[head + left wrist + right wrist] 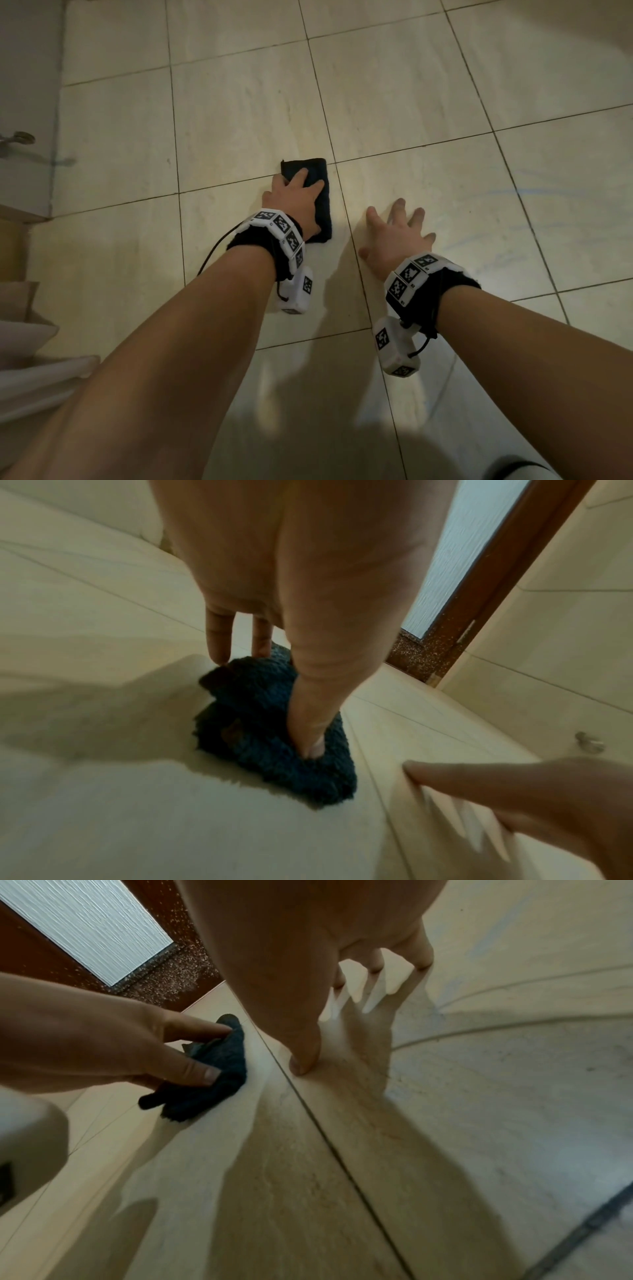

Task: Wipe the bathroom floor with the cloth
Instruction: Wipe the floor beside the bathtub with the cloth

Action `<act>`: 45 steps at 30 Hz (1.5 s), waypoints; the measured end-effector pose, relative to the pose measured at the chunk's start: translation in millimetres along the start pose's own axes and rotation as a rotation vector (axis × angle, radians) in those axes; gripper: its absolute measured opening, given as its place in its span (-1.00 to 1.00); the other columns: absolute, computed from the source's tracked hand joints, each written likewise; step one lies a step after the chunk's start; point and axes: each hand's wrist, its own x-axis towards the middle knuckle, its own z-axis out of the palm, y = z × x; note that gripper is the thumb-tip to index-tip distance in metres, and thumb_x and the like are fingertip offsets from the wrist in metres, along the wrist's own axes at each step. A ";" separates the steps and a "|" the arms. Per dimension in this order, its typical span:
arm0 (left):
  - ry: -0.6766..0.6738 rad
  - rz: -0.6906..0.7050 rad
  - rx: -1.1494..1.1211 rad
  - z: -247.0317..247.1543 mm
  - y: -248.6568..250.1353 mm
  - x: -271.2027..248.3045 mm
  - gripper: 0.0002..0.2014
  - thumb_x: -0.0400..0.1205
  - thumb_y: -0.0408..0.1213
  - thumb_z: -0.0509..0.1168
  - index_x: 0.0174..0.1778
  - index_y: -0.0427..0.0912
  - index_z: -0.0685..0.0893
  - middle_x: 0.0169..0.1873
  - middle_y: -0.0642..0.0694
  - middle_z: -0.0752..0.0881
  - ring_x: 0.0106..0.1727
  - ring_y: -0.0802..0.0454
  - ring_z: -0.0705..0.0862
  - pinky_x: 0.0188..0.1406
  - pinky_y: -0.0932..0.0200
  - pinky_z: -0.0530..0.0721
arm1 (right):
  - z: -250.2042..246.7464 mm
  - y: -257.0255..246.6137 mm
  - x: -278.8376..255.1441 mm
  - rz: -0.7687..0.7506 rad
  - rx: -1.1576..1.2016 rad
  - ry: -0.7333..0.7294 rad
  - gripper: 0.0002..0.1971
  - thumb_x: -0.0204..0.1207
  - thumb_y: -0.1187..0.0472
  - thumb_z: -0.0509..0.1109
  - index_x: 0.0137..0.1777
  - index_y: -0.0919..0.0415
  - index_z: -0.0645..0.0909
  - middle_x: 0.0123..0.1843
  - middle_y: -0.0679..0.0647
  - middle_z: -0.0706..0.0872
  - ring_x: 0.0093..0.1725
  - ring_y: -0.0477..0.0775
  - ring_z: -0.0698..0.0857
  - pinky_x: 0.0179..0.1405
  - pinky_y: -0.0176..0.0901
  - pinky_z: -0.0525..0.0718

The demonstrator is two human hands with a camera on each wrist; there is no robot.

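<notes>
A folded dark blue cloth (326, 212) lies on the beige tiled floor (239, 109), across a grout line. My left hand (294, 200) lies on top of it, the fingers fairly straight and pressing down. In the left wrist view the thumb (308, 710) digs into the cloth (253, 723) and the fingertips touch its far edge. To the right of the cloth my right hand (394, 236) is spread on the bare tile, with nothing held. The right wrist view shows its thumb (304, 1053) and fingertips touching the floor, with the cloth (219, 1074) and left hand (120, 1042) to its left.
A brown-framed door with frosted glass (479, 588) stands beyond the cloth. A small metal fitting (20, 138) sticks out low at the left wall. White fabric (34, 377) and a tan box edge (13, 253) sit at the near left. A dark floor channel (582, 1231) runs at the right.
</notes>
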 end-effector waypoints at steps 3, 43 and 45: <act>0.016 -0.001 -0.029 2.0 13.6 2.8 -0.12 0.51 0.04 0.47 0.69 0.18 0.13 0.71 -0.03 0.03 0.56 -0.31 0.18 0.37 -0.21 0.45 | 1.2 -0.4 0.0 0.006 -0.006 0.012 -0.28 0.60 -0.11 0.34 0.64 -0.20 0.01 0.75 0.19 -0.18 0.68 0.51 -0.15 0.49 0.63 0.19; -0.050 -0.241 -0.010 81.9 -95.0 -168.5 -0.09 0.51 0.06 0.47 0.69 0.19 0.07 0.70 -0.01 -0.02 0.54 -0.22 0.26 0.35 -0.23 0.40 | -3.4 -2.0 -7.1 0.010 -0.012 -0.038 -0.32 0.62 -0.09 0.34 0.64 -0.18 0.05 0.75 0.15 -0.21 0.69 0.48 -0.19 0.50 0.65 0.15; -0.045 -0.219 -0.005 83.2 -83.0 -168.1 -0.09 0.51 0.06 0.47 0.69 0.18 0.07 0.70 -0.03 -0.02 0.53 -0.22 0.27 0.35 -0.23 0.40 | -2.1 -1.4 -8.5 0.002 -0.018 -0.038 -0.33 0.64 -0.09 0.32 0.64 -0.18 0.06 0.75 0.15 -0.21 0.70 0.47 -0.19 0.51 0.65 0.14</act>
